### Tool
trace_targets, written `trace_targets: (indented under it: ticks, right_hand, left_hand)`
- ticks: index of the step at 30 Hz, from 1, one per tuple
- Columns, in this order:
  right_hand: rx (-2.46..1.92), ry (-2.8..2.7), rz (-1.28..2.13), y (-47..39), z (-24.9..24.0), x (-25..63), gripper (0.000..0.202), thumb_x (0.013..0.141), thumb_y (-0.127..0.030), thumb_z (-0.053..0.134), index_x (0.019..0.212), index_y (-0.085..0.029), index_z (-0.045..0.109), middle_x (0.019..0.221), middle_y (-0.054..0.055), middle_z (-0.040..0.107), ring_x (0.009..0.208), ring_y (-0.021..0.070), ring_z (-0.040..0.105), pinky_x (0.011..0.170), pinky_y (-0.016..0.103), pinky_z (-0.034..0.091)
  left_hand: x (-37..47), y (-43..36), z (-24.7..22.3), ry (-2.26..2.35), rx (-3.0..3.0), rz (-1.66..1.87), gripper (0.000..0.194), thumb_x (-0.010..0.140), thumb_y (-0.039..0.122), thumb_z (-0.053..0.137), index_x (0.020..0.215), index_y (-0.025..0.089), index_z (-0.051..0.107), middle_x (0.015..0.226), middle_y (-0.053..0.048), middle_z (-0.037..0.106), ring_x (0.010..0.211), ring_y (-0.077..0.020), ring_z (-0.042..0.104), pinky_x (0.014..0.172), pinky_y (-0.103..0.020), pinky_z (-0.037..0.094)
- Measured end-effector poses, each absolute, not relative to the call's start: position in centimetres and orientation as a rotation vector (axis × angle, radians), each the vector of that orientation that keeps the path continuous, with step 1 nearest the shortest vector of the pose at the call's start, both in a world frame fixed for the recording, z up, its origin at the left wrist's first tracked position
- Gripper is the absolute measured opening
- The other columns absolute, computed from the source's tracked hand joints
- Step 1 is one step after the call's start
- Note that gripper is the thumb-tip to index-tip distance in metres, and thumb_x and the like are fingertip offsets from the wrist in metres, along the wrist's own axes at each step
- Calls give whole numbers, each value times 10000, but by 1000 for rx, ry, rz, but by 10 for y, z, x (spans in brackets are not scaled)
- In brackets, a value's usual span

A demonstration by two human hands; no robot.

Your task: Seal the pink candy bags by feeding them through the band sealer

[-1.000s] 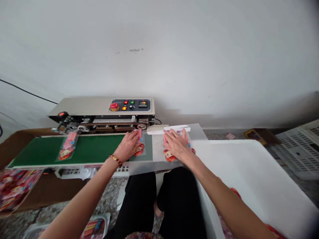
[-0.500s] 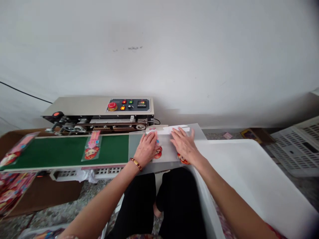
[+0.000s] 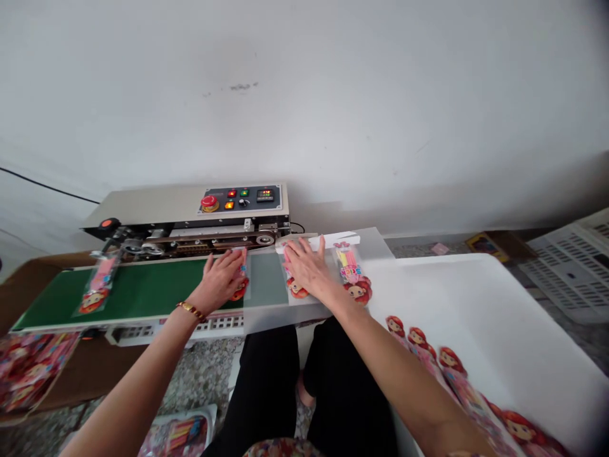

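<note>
My left hand (image 3: 219, 279) lies palm down, fingers stretched, on a clear packet (image 3: 241, 287) with a red-haired cartoon figure, at the right end of the green conveyor belt (image 3: 157, 289). On the grey feed plate (image 3: 269, 311), my right hand (image 3: 308, 271) rests with fingers spread over a second packet (image 3: 295, 289), hiding much of it. To its right lies a third packet (image 3: 353, 271) with pink and yellow sticks showing, its top by a white strip (image 3: 328, 240). Another packet (image 3: 98, 289) rides farther left on the belt.
Behind the belt stands a band sealing machine (image 3: 143, 206) with lit buttons and a red stop knob (image 3: 209, 203). A white tub (image 3: 442, 285) holding several packets is at my right. A cardboard box (image 3: 90, 381) of packets sits below left. White crates (image 3: 566, 266) stand far right.
Both hands have moved left, the left one with its packet onto the belt's end. The belt packet travelled left, and the leftmost one is gone from view. The third packet is now uncovered.
</note>
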State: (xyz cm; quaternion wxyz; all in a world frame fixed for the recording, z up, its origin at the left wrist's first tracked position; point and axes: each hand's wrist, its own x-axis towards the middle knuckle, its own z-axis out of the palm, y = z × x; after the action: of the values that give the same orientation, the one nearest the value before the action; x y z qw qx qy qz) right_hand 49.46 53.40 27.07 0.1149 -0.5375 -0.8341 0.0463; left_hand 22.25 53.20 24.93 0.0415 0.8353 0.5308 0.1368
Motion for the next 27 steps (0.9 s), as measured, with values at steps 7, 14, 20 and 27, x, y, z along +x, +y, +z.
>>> trace_targets:
  ticks: [7,14,20,27]
  right_hand:
    - [-1679,-2354,-34,515,269,544,361,1068,-266,395,1371,-225,589,1501,104,538,1427,333,409,1165,779,48]
    - [-1754,-2403,-130,496,253,599,402,1053,-246,369,1399,-203,569,1553,136,467,1438,363,376,1133,801,-23]
    - [-1638,-2444,66,521,255,520,384,1049,-309,441,1391,-197,575,1542,130,484,1464,375,333,1164,789,-28]
    - [-1624,-2321,143,522,263,505,428,1079,-275,336,1461,-196,511,1517,120,515,1446,362,380,1146,808,27]
  left_hand:
    - [320,517,245,1395,2651,628,404,1015,291,446,1382,178,573,1452,-140,586,1397,-262,501,1223,-523,337]
    - [306,530,238,1340,2623,515,491,1008,323,447,1465,149,494,1533,-171,496,1461,-280,422,1243,-553,300]
    - [223,535,243,1465,2588,364,478,982,368,453,1427,222,548,1525,-144,514,1430,-306,470,1213,-616,298]
    - [287,514,251,1540,2601,597,374,1010,251,391,1285,192,637,1372,-135,649,1342,-268,558,1226,-563,306]
